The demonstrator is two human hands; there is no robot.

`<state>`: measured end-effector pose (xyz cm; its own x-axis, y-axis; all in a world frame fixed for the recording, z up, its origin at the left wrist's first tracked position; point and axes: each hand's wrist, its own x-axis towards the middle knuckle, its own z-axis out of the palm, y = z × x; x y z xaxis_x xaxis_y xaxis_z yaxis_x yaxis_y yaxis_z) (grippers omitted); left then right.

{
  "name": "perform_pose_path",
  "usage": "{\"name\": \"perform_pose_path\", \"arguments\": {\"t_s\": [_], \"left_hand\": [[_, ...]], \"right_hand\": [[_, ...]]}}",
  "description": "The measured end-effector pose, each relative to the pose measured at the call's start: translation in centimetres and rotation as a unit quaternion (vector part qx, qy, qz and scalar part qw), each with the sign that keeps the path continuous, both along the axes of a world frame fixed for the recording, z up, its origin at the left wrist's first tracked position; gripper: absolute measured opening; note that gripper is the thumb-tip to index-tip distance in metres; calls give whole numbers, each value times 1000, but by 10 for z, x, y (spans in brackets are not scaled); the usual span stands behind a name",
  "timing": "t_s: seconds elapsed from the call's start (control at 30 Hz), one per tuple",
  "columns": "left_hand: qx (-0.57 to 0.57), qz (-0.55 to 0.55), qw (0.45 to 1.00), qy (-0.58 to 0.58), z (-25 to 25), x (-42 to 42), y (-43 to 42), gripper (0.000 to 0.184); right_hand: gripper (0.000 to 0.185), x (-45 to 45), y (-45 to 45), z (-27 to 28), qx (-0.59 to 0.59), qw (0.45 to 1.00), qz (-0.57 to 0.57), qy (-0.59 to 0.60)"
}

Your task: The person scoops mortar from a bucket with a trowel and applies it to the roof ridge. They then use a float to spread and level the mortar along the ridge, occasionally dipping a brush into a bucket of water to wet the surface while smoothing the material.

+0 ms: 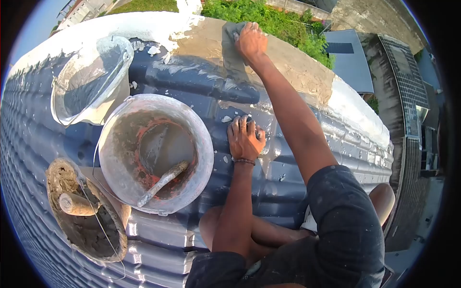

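My right hand (pixel 252 42) reaches far forward and presses on the grey mortar band (pixel 295 67) along the roof ridge. Its fingers are bent, and what lies under them, if anything, is hidden; a dark grey patch shows beside them. Nearer to me, my left hand (pixel 246 138) leans on the dark blue roof tiles (pixel 273 185), fingers a little apart and bent over the surface. A large bucket (pixel 204 144) stands left of it, with grey slurry and a mortar-caked brush (pixel 163 184) inside.
Behind the large bucket sits a tilted whitish bucket (pixel 91 113). At lower left, a cut-down container (pixel 124 230) holds mortar and a tool with a thick round handle (pixel 77 204). White crumbs dot the tiles. Past the ridge, greenery (pixel 273 24) and lower roofs (pixel 348 60) show.
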<state>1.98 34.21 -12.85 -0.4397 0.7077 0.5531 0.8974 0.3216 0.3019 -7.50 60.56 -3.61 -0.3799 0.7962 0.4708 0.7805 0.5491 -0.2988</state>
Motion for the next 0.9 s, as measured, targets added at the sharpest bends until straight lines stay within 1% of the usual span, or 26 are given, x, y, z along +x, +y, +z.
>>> {"name": "perform_pose_path", "arguments": {"t_s": [0.07, 0.1, 0.13, 0.17, 0.23, 0.3, 0.33, 0.37, 0.43, 0.5, 0.53, 0.57, 0.6, 0.67, 0.73, 0.8, 0.83, 0.87, 0.9], "left_hand": [[-1, -5, 1000, 1, 0, 2, 0, 18], [1, 2, 1000, 8, 1, 1, 0, 18], [12, -2, 1000, 8, 1, 0, 1, 18], [18, -2, 1000, 4, 1, -1, 3, 18], [16, 2, 1000, 13, -1, 1, 1, 17], [17, -5, 1000, 18, -5, 2, 1, 17], [14, -1, 1000, 21, -5, 3, 0, 17], [12, 2, 1000, 27, -3, 4, 0, 17], [-3, -10, 999, 34, 2, 5, 0, 16], [-11, 6, 999, 43, -2, 6, 0, 17], [-13, 5, 999, 44, -2, 6, 0, 19], [-13, -2, 999, 47, -2, 6, 0, 19], [-18, -3, 999, 48, 0, 6, 0, 19], [-20, -6, 999, 50, -2, 6, 0, 20], [-19, -5, 999, 50, -3, 6, 2, 20], [-21, 9, 999, 45, -3, 6, 0, 20], [-19, 5, 999, 42, -1, 6, 0, 19], [-15, 1, 999, 39, -1, 6, 1, 19], [-16, 4, 999, 34, -2, 6, 0, 19]], "right_hand": [[50, 92, 37, -25, -9, 995, -98, -30], [50, 143, 58, -47, -18, 989, -142, -48], [53, 195, 76, -60, -67, 980, -175, -63], [62, 244, 98, -86, -97, 967, -223, -74], [64, 307, 110, -107, -201, 936, -280, -67], [63, 298, 97, -114, -162, 944, -287, -20], [60, 275, 82, -100, -154, 947, -280, 0], [58, 247, 72, -91, -163, 943, -285, 59], [59, 176, 45, -50, -189, 960, -189, 83], [57, 94, 17, -36, -94, 988, -94, 82], [55, 64, 5, -23, -129, 985, -59, 94], [65, 42, 4, -26, -104, 992, -11, 67], [65, 42, 3, -25, -105, 992, -19, 70], [64, 49, -5, -33, -39, 995, 89, -4], [65, 99, 0, -61, 7, 998, 56, 19], [68, 163, 12, -92, -16, 999, -6, 35], [65, 197, 20, -107, 7, 999, -21, 35], [61, 225, 29, -125, 133, 989, -48, 42], [62, 253, 29, -113, 3, 997, -76, -9]]}}
